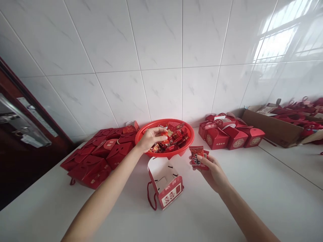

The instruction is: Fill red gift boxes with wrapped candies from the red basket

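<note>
My left hand (151,138) is over the red plastic basket (139,131), its fingers closed on a small red-wrapped candy (165,138). Wrapped candies (178,136) in red and gold fill the basket below it. To the right of the basket, my right hand (210,168) pinches red snack packets (196,156) with dark lettering; how many overlap there I cannot tell. Between my forearms stands a red and white gift box (171,195), its top open and its white inside showing. A dark red cord handle (151,198) hangs at its left side.
Closed red gift boxes (93,161) crowd the table at left. More closed boxes (218,137) stand right of the basket. A cardboard carton (272,127) with red items is at far right. A white tiled wall (161,94) borders the table's back; a dark door (22,134) is at left.
</note>
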{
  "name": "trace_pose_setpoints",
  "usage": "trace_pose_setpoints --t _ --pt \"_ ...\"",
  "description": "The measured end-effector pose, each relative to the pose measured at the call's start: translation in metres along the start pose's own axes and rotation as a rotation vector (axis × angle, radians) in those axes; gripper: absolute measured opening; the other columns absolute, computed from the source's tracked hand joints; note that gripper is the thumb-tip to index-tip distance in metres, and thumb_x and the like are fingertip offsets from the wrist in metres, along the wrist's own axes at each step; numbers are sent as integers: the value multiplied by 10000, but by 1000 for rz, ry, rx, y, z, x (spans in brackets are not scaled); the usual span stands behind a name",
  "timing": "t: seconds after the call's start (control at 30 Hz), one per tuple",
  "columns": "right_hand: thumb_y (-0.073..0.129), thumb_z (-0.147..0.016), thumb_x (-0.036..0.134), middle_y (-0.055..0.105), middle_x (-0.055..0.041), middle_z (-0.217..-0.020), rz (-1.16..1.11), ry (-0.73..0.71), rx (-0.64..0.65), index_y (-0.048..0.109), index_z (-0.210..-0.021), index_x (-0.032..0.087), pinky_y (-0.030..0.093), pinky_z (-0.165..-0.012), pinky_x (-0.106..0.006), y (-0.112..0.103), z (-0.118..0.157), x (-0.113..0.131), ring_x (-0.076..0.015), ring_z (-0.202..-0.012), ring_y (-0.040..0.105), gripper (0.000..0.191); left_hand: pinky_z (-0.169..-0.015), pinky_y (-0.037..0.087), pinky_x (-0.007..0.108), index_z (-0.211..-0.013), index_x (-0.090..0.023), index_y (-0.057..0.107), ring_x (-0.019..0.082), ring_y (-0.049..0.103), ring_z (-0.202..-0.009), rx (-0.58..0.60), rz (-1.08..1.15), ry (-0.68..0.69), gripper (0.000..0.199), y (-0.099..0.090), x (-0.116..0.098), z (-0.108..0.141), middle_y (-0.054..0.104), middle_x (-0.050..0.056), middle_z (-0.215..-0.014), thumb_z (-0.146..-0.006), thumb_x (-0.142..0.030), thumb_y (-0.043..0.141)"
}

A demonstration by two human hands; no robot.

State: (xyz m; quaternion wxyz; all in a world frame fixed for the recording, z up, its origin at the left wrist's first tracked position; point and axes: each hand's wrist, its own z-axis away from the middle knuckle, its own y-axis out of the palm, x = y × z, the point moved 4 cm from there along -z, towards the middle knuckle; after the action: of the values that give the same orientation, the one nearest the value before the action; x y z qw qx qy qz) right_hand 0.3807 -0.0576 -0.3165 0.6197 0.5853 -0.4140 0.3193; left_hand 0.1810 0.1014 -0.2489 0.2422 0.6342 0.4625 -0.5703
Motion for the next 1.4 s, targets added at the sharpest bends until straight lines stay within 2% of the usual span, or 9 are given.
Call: trace_pose_setpoints --t 0.17,0.4,0.5,0.6,0.77,0.9,1.13,1.27,1.4 --pt "749 -755 476 698 -111 -1189 7 -82 71 746 -1002 233 512 -770 -370 5 3 5 -263 -942 660 346 -845 587 359 -1040 -161 719 224 678 -968 177 -65 32 418 34 -24 29 726 76 -1041 -672 -333 818" --pt "768 -764 452 752 -83 -1027 9 -107 155 754 -990 255 509 -811 -402 13 9 6 -275 -941 685 300 -841 587 333 -1103 -190 729 219 702 -954 364 -129 25 348 56 -37 51 743 67 -1069 -775 -302 751" --pt "784 -743 467 757 -89 -1016 41 -127 127 763 -977 246 507 -820 -417 14 10 8 -278 -923 686 323 -833 596 347 -1106 -186 721 231 697 -980 344 -59 7 379 56 -36 55 734 78 -1103 -752 -311 774" --pt "802 -716 472 759 -92 -1004 41 -133 85 767 -955 241 508 -815 -424 13 9 8 -282 -911 685 334 -810 604 348 -1092 -171 709 231 696 -969 250 -7 -2 450 50 -31 55 717 93 -1117 -686 -323 830" --pt "803 -710 468 752 -86 -994 44 -144 22 766 -924 248 497 -798 -421 7 7 6 -274 -886 680 310 -777 605 339 -1010 -161 719 196 707 -843 134 -14 -19 423 38 -28 55 748 64 -950 -655 -349 851" --pt "813 -703 438 749 -82 -979 27 -140 1 769 -903 246 495 -774 -408 5 7 5 -268 -875 674 281 -767 595 329 -981 -162 738 198 713 -823 187 -75 -3 317 34 -34 61 761 58 -882 -722 -336 793" --pt "793 -724 436 737 -75 -893 83 -139 29 770 -904 243 483 -740 -403 9 10 6 -260 -832 647 265 -909 529 326 -1049 -239 756 216 694 -984 468 -492 5 279 30 -46 77 767 21 -1020 -772 -242 726" --pt "802 -722 419 736 -71 -899 95 -137 42 773 -910 244 481 -733 -400 10 12 6 -250 -818 637 259 -906 543 330 -1144 -204 719 229 688 -1027 323 -424 17 343 35 -46 75 750 50 -1110 -838 -354 680" --pt "801 -729 406 731 -70 -877 121 -187 74 769 -869 233 491 -718 -394 12 13 8 -239 -797 625 225 -858 573 325 -1142 -182 705 211 702 -955 234 -293 41 370 51 -42 72 763 49 -1025 -845 -401 678"
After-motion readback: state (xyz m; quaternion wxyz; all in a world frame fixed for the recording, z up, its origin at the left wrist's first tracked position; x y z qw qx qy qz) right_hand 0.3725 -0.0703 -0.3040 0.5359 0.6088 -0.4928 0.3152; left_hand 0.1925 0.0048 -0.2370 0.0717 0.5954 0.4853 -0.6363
